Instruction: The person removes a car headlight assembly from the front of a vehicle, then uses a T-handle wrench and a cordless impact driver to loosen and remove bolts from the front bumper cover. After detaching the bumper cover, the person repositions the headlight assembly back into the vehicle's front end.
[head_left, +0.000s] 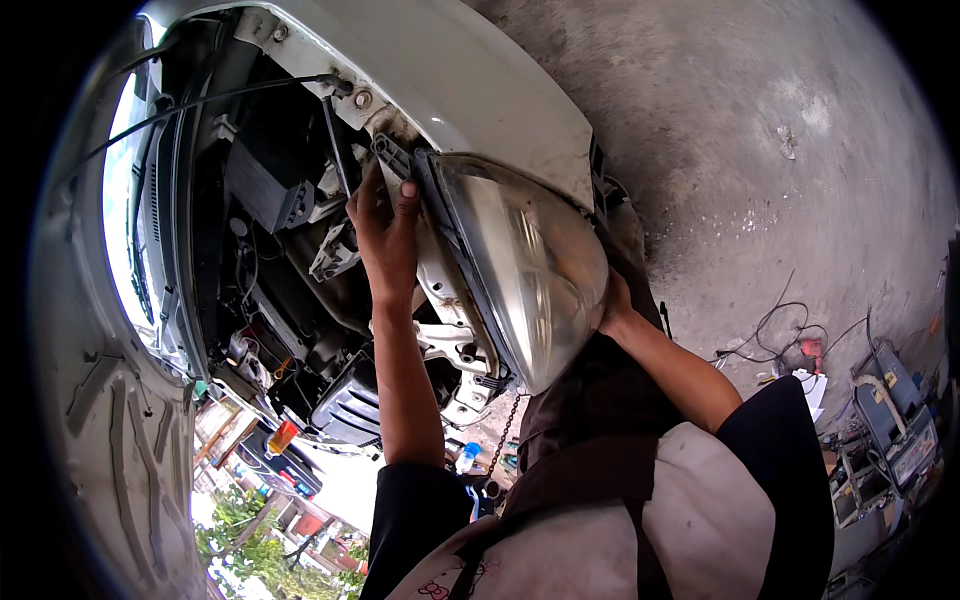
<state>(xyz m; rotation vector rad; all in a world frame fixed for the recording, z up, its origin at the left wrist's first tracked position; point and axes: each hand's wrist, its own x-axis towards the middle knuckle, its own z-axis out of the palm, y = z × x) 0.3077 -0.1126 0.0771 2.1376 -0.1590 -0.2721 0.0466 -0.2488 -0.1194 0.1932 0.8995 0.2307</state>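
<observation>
A large headlight [530, 270] with a hazy clear lens and a dark housing sits at the front corner of a pale car, beside the fender [470, 80]. My left hand [385, 230] is at the headlight's inner upper side, its thumb up by a grey mounting tab [392, 153] and its other fingers curled and partly hidden. Beside those fingers a thin metal rod [338, 145] slants upward; I cannot tell whether they touch it. My right hand [617, 303] grips the headlight's outer edge from below, its fingertips hidden behind the lens.
The open engine bay [300, 270] lies to the left, with a black rod [220, 97] across it. The raised hood [120, 440] is at far left. Cables [785, 325] and a grey machine [900, 430] lie on the concrete floor [740, 160] at right. A chain [507, 435] hangs below the headlight.
</observation>
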